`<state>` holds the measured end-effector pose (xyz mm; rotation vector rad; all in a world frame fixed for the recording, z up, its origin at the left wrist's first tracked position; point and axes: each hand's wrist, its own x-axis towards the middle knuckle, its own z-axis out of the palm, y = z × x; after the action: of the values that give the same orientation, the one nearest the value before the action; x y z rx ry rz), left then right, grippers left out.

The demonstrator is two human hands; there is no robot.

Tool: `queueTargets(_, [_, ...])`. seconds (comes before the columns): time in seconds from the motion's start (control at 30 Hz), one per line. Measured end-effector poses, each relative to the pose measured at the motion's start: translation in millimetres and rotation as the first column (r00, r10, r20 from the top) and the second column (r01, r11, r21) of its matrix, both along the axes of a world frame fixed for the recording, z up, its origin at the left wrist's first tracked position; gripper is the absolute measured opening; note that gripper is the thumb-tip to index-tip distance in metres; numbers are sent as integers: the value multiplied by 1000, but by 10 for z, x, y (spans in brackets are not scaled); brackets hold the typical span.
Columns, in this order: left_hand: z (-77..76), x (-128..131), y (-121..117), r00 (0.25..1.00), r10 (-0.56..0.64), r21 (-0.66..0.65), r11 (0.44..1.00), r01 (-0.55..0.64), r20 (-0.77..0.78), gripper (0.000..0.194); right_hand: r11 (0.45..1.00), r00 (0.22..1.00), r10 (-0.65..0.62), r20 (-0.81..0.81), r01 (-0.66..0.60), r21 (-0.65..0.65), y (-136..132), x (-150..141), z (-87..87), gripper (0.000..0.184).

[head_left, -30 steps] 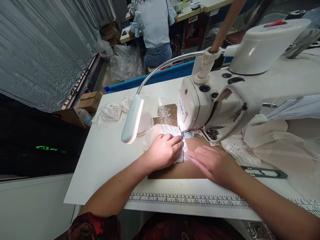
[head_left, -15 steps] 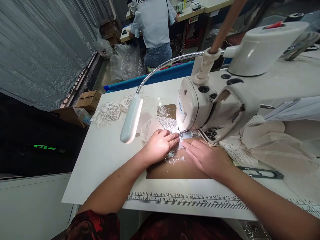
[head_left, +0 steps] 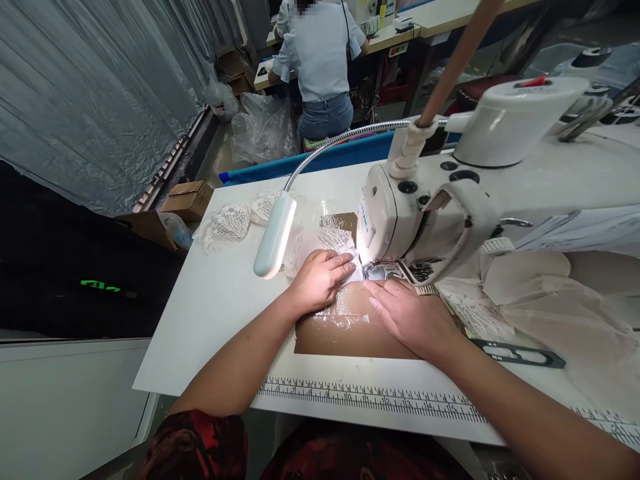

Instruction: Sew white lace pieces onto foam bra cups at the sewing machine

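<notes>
— Step, grip?
— Apparently guiding white lace beside the sewing machine: left hand pressing it, right hand resting nearby; any pinch, cannot tell.
— Next move?
— Likely calls for flat edges.

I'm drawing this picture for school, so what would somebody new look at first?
Probably the big white sewing machine on the right side. Next, the glowing lamp over the white table, left of the machine in the picture. Then, near the middle, the left hand on white lace and the right hand over a brown sheet.
</notes>
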<state>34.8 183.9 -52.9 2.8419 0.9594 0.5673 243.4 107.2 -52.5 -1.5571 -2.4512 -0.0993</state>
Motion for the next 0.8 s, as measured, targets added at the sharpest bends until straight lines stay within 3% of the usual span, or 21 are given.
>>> queueTargets(0.23, [22,-48,-54,997,63,15,998,-64,35,38,989,997,70,-22,-73,-129,-15,52,117,40])
queueTargets(0.4, [13,-82,-97,987,151,-28,988,-150,61,38,960,997,63,-50,-74,-269,-357,479,250,34])
queueTargets(0.5, [29,-139,-88,964,250,-120,964,-239,91,32,977,999,21,46,-10,-214,-614,821,206,28])
queueTargets(0.57, [77,-190,-106,951,290,-170,948,-270,106,27,990,991,-1,135,20,-139,-724,987,146,34])
queueTargets(0.67, [188,-237,-264,968,226,-227,954,-198,106,19,994,964,-35,263,62,-94,-778,1091,90,47])
queueTargets(0.73, [270,-231,-461,993,65,-305,952,-31,102,13,993,955,-15,296,48,-103,-767,1097,89,51])
queueTargets(0.8, [348,-210,-676,979,-151,-419,887,194,134,10,994,959,28,281,3,-111,-742,1095,96,51])
